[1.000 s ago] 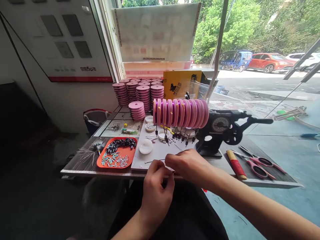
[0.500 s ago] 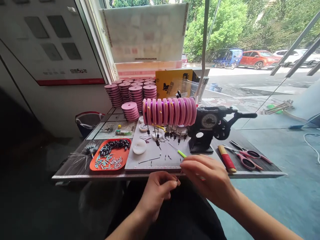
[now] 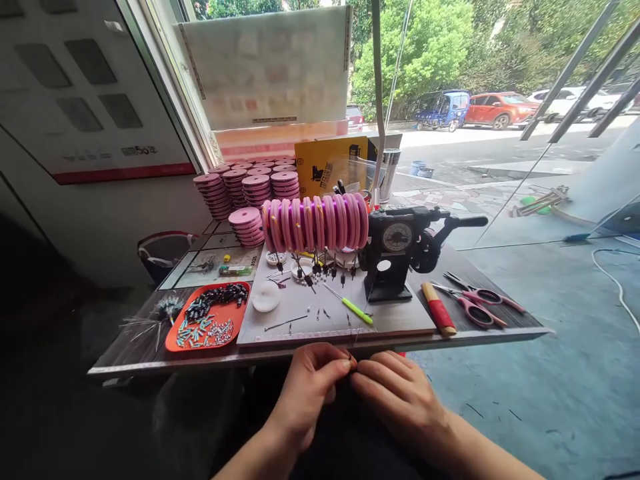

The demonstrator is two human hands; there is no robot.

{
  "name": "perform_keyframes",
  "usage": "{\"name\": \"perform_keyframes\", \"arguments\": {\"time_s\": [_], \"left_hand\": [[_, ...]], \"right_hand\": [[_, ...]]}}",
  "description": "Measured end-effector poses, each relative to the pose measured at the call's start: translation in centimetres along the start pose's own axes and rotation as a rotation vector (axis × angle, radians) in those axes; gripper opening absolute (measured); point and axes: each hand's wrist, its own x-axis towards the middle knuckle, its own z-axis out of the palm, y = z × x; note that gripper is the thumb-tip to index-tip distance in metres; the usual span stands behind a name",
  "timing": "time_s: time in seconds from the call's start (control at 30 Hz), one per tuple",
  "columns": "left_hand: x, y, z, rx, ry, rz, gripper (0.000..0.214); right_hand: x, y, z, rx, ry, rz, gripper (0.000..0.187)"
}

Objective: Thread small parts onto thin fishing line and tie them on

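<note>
My left hand [image 3: 305, 393] and my right hand [image 3: 400, 397] meet just below the table's front edge [image 3: 320, 350], over my dark lap. Both pinch, fingertips touching, on something too small to make out. Above them a row of pink spools [image 3: 315, 223] sits on a black hand-crank winder [image 3: 395, 250]. A green-tipped tool [image 3: 353, 307] lies on the grey mat [image 3: 390, 313] near the hands.
An orange tray [image 3: 210, 320] of small beads sits at the left. Stacks of pink spools [image 3: 250, 190] stand at the back beside a yellow box [image 3: 327, 167]. Pink scissors [image 3: 477, 303] and a red-and-tan roll [image 3: 437, 308] lie at the right. A bin [image 3: 163, 250] stands beyond the table's left side.
Both hands have drawn back from over the mat to below the table's edge. The right hand swung out to the right, then came back to touch the left. The view shifted.
</note>
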Motion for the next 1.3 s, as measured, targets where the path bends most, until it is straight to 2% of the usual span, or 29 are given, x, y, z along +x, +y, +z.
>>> {"name": "perform_keyframes", "arguments": {"time_s": [0.1,0.13,0.2,0.33,0.43,0.6,0.77,0.83,0.87,0.9,0.97,1.03,1.1,1.2,1.3], "left_hand": [[-0.3,-0.5,-0.3,0.458,0.127,0.508,0.01],[-0.3,-0.7,-0.4,0.571,0.157,0.627,0.01],[-0.3,-1.1,-0.8,0.714,0.205,0.773,0.01],[0.0,-1.7,-1.4,0.808,0.278,0.924,0.013],[0.4,-1.8,-1.8,0.851,0.338,1.005,0.013],[0.8,-2.0,-2.3,0.96,0.403,1.136,0.014],[1.0,-2.2,-2.4,0.993,0.332,1.22,0.016],[1.0,-2.2,-2.2,0.92,0.259,1.161,0.017],[0.9,-2.1,-2.1,0.838,0.214,1.068,0.016],[0.9,-1.9,-1.9,0.725,0.167,0.924,0.015],[0.8,-1.5,-1.4,0.413,0.078,0.524,0.012],[0.8,-1.0,-0.9,0.069,0.008,0.116,0.007],[0.9,-0.6,-0.6,-0.198,-0.031,-0.159,0.003],[0.9,-0.3,-0.2,-0.375,-0.057,-0.318,0.008],[0.8,-0.2,0.1,-0.419,-0.071,-0.358,0.01]], "right_hand": [[0.7,-0.6,-0.3,0.152,-0.018,0.137,0.027],[1.3,-0.6,-0.5,0.221,-0.037,0.176,0.025],[2.9,-0.5,-0.9,0.354,-0.083,0.273,0.02],[6.6,0.5,-1.1,0.513,-0.219,0.539,0.013],[8.6,1.6,-0.7,0.584,-0.33,0.669,0.012],[9.8,2.8,0.5,0.623,-0.477,0.707,0.012],[10.3,3.1,1.1,0.592,-0.491,0.711,0.011],[10.1,3.0,0.7,0.597,-0.49,0.708,0.012],[9.7,2.8,0.3,0.599,-0.476,0.706,0.011],[9.2,2.6,-0.1,0.584,-0.442,0.697,0.009],[7.5,2.1,-1.2,0.478,-0.296,0.633,0.007],[5.3,1.7,-2.1,0.284,-0.118,0.478,0.01],[3.0,1.3,-2.5,0.093,-0.034,0.266,0.017],[0.6,0.8,-2.2,-0.075,-0.084,-0.018,0.025],[-0.2,0.6,-1.3,-0.144,-0.072,-0.134,0.025]]}}
